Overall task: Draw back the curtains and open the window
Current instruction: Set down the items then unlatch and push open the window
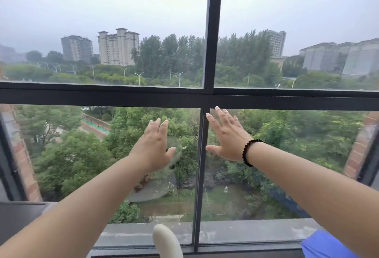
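Pressing flat on the smooth glass window (287, 155), the left hand (152, 147) and right hand (225, 134) spread straight fingers, holding nothing.

Two bare hands: left hand (154, 144); right hand (226, 134); one dark beaded bracelet (249, 152); one dark metal-framed window (205, 98) of four glass panes; one white rounded object (167, 241); one blue fabric item (326, 245).

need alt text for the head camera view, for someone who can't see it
Two bare arms reach toward a dark-framed window, left hand and right hand open with fingers spread at the lower panes. The right wrist wears a dark bead bracelet. Outside: trees, apartment blocks, grey sky.
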`<move>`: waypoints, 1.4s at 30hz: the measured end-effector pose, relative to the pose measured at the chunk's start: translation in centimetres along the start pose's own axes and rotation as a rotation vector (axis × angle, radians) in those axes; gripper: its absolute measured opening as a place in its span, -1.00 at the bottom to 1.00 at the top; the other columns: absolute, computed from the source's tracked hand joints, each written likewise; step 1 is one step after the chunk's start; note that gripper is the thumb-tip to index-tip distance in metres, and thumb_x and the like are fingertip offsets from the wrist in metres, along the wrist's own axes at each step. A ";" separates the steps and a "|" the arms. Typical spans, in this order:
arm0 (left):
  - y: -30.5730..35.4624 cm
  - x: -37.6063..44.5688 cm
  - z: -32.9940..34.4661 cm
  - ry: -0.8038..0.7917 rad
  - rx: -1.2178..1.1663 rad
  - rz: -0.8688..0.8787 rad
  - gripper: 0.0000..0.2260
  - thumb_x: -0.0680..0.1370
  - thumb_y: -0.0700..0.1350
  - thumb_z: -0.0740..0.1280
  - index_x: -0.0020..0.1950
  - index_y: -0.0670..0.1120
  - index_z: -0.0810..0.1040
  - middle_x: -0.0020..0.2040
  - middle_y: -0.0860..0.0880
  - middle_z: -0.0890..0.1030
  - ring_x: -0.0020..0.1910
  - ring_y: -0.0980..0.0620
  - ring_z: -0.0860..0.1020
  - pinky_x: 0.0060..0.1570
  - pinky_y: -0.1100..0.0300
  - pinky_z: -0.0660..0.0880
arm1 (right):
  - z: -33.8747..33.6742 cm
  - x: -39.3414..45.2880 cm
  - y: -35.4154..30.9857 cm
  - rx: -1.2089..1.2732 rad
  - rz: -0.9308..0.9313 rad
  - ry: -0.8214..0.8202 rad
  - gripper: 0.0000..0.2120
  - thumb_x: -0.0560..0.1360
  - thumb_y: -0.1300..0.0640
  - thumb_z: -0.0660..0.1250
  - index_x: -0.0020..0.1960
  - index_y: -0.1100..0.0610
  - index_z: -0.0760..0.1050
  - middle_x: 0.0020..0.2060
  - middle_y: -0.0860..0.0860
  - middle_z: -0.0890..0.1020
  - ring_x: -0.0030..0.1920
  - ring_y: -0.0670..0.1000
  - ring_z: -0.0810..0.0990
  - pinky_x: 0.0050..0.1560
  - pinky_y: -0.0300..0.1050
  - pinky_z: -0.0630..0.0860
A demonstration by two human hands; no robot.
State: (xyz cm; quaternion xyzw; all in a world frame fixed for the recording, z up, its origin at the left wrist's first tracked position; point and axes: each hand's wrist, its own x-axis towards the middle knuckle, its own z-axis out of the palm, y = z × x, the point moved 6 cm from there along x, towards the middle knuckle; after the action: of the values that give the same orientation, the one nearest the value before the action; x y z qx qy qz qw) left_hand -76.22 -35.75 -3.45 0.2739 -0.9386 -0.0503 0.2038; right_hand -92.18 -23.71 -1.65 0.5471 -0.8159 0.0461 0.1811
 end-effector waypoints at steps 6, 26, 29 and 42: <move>7.9 5.2 2.1 0.020 -0.051 0.145 -0.28 0.61 0.08 0.21 0.58 -0.14 -0.15 0.59 -0.17 -0.08 0.57 -0.11 -0.14 0.53 -0.01 -0.08 | -1.9 -2.2 8.1 -0.073 0.120 -0.007 -0.13 0.51 -0.23 0.23 0.57 0.03 -0.23 0.54 0.11 -0.24 0.54 0.16 -0.23 0.51 0.19 -0.11; 15.0 19.4 4.2 0.126 -0.045 0.371 -0.20 0.60 0.09 0.21 0.55 -0.19 -0.27 0.59 -0.15 -0.10 0.57 -0.12 -0.14 0.50 0.07 -0.09 | -2.0 2.8 20.5 -0.123 0.307 0.044 -0.13 0.52 -0.25 0.19 0.56 0.02 -0.27 0.53 0.10 -0.24 0.54 0.14 -0.24 0.51 0.20 -0.13; 14.1 23.1 4.7 0.138 -0.017 0.372 -0.20 0.60 0.11 0.21 0.55 -0.17 -0.28 0.59 -0.14 -0.13 0.56 -0.13 -0.17 0.52 0.04 -0.07 | -1.5 6.3 21.7 -0.129 0.297 0.072 -0.14 0.52 -0.26 0.18 0.56 0.02 -0.27 0.53 0.10 -0.24 0.54 0.14 -0.24 0.51 0.19 -0.13; 11.0 34.4 0.7 0.367 0.051 0.379 -0.10 0.56 0.07 0.28 0.53 -0.13 -0.38 0.55 -0.12 -0.37 0.51 -0.08 -0.40 0.49 -0.04 -0.26 | -3.5 18.4 24.6 -0.045 0.209 0.282 -0.20 0.54 -0.18 0.21 0.57 0.03 -0.17 0.54 0.09 -0.22 0.54 0.14 -0.20 0.51 0.19 -0.08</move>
State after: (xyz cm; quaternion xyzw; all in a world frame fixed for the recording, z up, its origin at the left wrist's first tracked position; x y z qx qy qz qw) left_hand -108.33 -44.89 10.38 0.1028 -0.9213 0.0628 0.3697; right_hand -119.84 -29.10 10.95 0.4434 -0.8357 0.1225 0.3001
